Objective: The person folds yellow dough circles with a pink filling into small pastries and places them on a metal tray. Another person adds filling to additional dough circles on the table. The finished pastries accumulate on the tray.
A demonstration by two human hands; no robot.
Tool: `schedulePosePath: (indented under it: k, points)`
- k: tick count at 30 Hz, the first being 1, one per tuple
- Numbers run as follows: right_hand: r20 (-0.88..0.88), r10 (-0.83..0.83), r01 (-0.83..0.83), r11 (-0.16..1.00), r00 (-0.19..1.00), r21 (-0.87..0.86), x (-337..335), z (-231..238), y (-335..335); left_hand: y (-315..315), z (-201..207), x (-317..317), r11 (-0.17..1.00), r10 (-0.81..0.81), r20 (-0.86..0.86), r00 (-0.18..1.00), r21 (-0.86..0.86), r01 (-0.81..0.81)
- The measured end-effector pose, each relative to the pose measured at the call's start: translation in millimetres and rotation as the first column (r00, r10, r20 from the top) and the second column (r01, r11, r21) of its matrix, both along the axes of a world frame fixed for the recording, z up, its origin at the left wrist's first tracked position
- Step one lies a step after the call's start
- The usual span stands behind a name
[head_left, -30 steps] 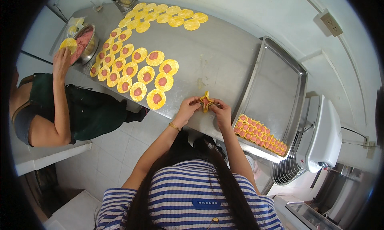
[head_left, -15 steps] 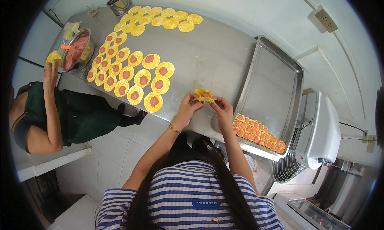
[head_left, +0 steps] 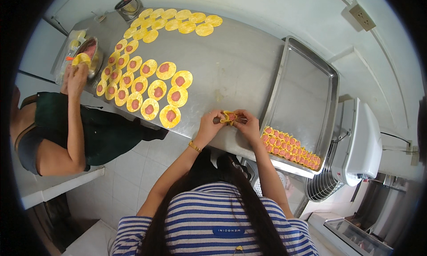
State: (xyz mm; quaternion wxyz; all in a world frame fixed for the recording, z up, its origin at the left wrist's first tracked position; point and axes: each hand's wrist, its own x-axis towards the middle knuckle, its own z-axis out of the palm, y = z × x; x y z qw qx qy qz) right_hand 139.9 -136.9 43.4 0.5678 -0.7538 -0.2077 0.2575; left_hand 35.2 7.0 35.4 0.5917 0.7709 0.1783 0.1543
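Note:
Between my two hands is a dumpling (head_left: 229, 117), a yellow wrapper gathered around pink meat filling. My left hand (head_left: 211, 123) pinches its left side, and my right hand (head_left: 246, 122) pinches its right side. Both are held just above the near edge of the steel table. To their left lie several yellow round wrappers, each with a blob of pink filling (head_left: 171, 116). Past my right hand, open-topped dumplings (head_left: 289, 145) stand in tight rows at the near end of a large metal tray (head_left: 289, 78).
Plain yellow wrappers (head_left: 183, 26) lie along the table's far side. At left, a co-worker's hands (head_left: 75, 77) hold a wrapper beside a metal bowl (head_left: 95, 62) of pink filling. A metal pot (head_left: 128, 9) stands at the far left corner; a white machine (head_left: 358, 145) is right of the tray.
The wrapper's sides are drawn closer around the filling between my fingers. The co-worker has brought the wrapper over beside the bowl, both hands now together.

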Motion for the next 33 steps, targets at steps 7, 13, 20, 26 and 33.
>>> schedulePosePath:
  k: [7,13,20,26,33]
  points:
    - [0.202,0.108,-0.085,0.989,0.973,-0.119,1,-9,-2,-11,-9,1,0.997,-0.027,-0.079,0.997,-0.081,0.020]
    - [0.398,0.154,-0.082,0.978,0.904,-0.192,1,-8,-11,-12,-6,4,0.981,-0.085,-0.113,0.990,0.162,0.103]
    - [0.332,0.127,-0.057,0.976,0.935,-0.210,-5,-3,-8,-5,-5,8,0.965,-0.232,-0.185,0.955,0.084,0.250]
    - [0.458,0.084,-0.053,0.995,0.885,-0.081,-5,-2,-8,-1,4,15,0.921,-0.252,-0.307,0.918,0.215,0.325]
    - [0.363,0.136,-0.047,0.969,0.922,-0.244,-12,-6,-8,-2,2,14,0.928,-0.250,-0.285,0.925,0.203,0.313]
